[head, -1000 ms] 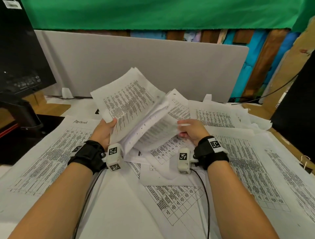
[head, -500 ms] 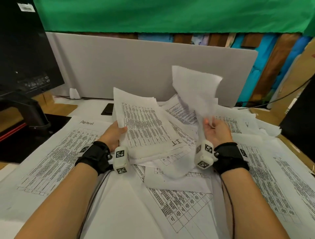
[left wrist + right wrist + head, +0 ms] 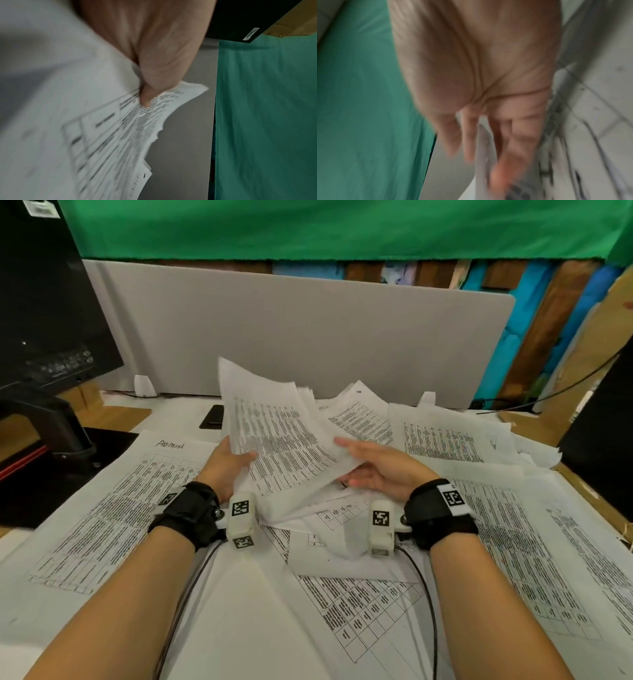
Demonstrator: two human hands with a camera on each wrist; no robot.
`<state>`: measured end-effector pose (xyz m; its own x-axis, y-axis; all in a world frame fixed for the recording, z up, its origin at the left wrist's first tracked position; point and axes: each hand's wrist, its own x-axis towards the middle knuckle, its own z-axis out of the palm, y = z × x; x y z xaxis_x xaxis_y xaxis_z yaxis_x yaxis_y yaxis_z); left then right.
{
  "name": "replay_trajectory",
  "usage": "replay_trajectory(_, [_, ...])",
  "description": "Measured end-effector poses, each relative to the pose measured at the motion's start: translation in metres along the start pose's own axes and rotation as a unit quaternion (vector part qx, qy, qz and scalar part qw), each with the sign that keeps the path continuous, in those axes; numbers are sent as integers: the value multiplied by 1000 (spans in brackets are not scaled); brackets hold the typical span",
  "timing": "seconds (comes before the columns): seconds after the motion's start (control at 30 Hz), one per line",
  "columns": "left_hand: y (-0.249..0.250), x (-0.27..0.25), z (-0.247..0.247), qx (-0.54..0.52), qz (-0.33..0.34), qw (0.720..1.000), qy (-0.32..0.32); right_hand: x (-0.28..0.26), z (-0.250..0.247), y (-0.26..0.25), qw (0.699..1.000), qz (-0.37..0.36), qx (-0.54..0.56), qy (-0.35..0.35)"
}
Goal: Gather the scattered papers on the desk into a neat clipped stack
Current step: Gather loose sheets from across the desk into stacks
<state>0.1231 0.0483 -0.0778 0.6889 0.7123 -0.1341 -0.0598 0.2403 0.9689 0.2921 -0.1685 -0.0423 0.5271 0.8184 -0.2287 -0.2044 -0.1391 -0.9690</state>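
Note:
A stack of printed papers (image 3: 274,440) is held tilted above the middle of the desk. My left hand (image 3: 236,457) grips its left edge, thumb (image 3: 145,100) on top of the papers (image 3: 102,135) and fingers beneath. My right hand (image 3: 356,463) holds the stack's right edge, one finger lying along the top sheet and the others under it. In the blurred right wrist view a sheet edge (image 3: 482,162) runs between the fingers (image 3: 513,142). More loose printed sheets (image 3: 442,436) lie scattered behind and to the right.
Large printed table sheets (image 3: 102,508) cover the desk on both sides and in front. A grey divider (image 3: 308,337) stands at the back, with a black monitor (image 3: 44,302) on the left. A flat black object (image 3: 212,416) lies by the divider. A dark panel (image 3: 603,419) stands at the right.
The right hand, which held sheets upright half a second ago, has brought them down onto the stack in the left hand. The stack now tilts up more at its far edge.

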Motion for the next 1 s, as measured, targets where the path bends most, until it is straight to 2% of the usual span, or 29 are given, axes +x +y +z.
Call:
replay_trajectory(0.03, [1, 0, -1, -26, 7, 999, 21, 4, -7, -1, 995, -47, 5, 89])
replay_trajectory(0.1, [1, 2, -5, -78, 4, 996, 50, 8, -21, -2, 954, -102, -52, 277])
replay_trajectory(0.13, [0, 3, -7, -98, -5, 994, 56, 6, -26, -2, 940, -90, -93, 315])
replay_trajectory(0.17, [0, 2, -8, -115, -16, 992, 56, 4, -30, 0, 939, -57, -128, 315])
replay_trajectory(0.23, [2, 1, -9, -148, -50, 987, 42, 0, -33, 3, 942, 29, -201, 267])
replay_trajectory(0.3, [7, -1, -8, -168, -66, 983, 19, 0, -33, 3, 922, 81, -308, 221])
replay_trajectory(0.37, [11, -2, -6, -163, -63, 984, -15, 1, -32, 2, 909, 91, -359, 190])
replay_trajectory(0.53, [11, -2, -5, -189, -52, 978, -66, 3, -32, 4, 912, 84, -374, 149])
replay_trajectory(0.6, [11, -3, -5, -207, -46, 974, -79, 2, -28, 5, 940, 25, -309, 144])
replay_trajectory(0.67, [12, -8, -3, -217, -39, 971, -89, 3, -24, 3, 977, -63, -117, 167])
replay_trajectory(0.73, [12, -10, -1, -200, -40, 974, -99, 4, -25, 1, 973, -135, 97, 161])
replay_trajectory(0.77, [10, -11, 0, -188, -45, 975, -111, 5, -28, 1, 964, -153, 151, 156])
replay_trajectory(0.8, [9, -11, 1, -170, -49, 977, -118, 6, -30, 1, 962, -159, 154, 158])
replay_trajectory(0.87, [10, -11, 4, -126, -52, 983, -122, 7, -28, 2, 975, -144, 85, 149])
replay_trajectory(1.0, [11, -13, 7, -85, -47, 989, -110, 2, -10, 3, 994, -99, 18, 46])
